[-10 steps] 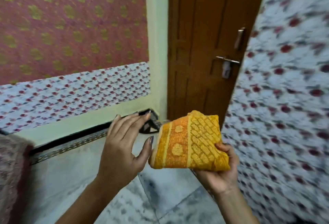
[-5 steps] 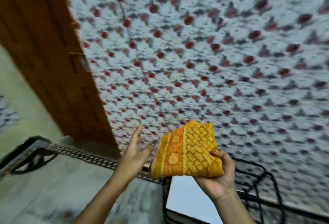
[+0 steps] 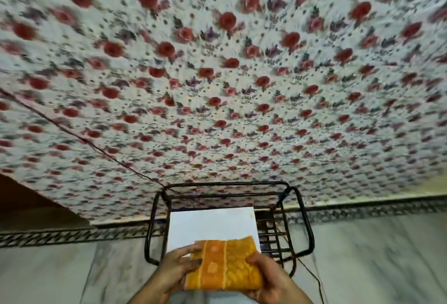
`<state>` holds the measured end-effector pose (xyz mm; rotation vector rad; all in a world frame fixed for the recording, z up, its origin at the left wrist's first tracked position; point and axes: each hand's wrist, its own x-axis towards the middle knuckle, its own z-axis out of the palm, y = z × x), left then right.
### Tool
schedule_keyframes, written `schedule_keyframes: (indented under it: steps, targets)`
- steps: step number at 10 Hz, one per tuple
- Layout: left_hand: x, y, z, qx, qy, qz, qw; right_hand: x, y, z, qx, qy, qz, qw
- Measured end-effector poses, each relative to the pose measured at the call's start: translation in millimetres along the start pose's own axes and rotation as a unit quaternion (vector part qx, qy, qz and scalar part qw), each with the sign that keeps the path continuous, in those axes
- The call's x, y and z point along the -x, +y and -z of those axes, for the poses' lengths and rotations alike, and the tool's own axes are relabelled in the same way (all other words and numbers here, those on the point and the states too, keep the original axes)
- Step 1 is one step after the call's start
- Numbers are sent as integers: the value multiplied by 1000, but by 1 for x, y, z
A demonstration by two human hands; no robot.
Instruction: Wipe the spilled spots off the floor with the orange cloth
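Nearest, just in front of black wire rack [image 3: 300, 219]: gripping folded orange cloth [image 3: 225, 267] w/ both hands. W/ left hand [image 3: 177, 266], pinching cloth's L edge, thumb on top, fingers curled beneath. W/ right hand [image 3: 269, 278], clasping R edge, thumb over top face, fingers wrapped under. Reaching up from bottom of view w/ both forearms, cut off there. Holding cloth roughly level over rack's front edge, up off marble floor [image 3: 48, 274].

Can't see fingertips under cloth. Hard to tell any spilled spots from grey veining on floor either side of rack, esp. w/ blur.

On rack: flat white panel [image 3: 210, 224], near edge covered by cloth & hands. By rack's R leg: thin dark cord [image 3: 312, 277] across floor, cut off at bottom. Behind rack: patterned border strip [image 3: 60, 237], then floral wall [image 3: 217, 86], red roses badly smeared by blur. Far L of rack: brown patch [image 3: 14, 195], mostly out of view, can't identify.
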<state>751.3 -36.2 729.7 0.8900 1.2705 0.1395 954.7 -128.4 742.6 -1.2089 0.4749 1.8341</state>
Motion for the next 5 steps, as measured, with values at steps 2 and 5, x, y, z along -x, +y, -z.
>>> schedule_keyframes:
  steps: [2, 5]
  targets:
    - [-100, -51, 9, -39, 77, 19, 996, -138, 8, 30, 64, 116, 19, 991]
    - [-218, -116, 47, -80, 174, -35, 981, -290, 3, 48, 308, 157, 142, 928]
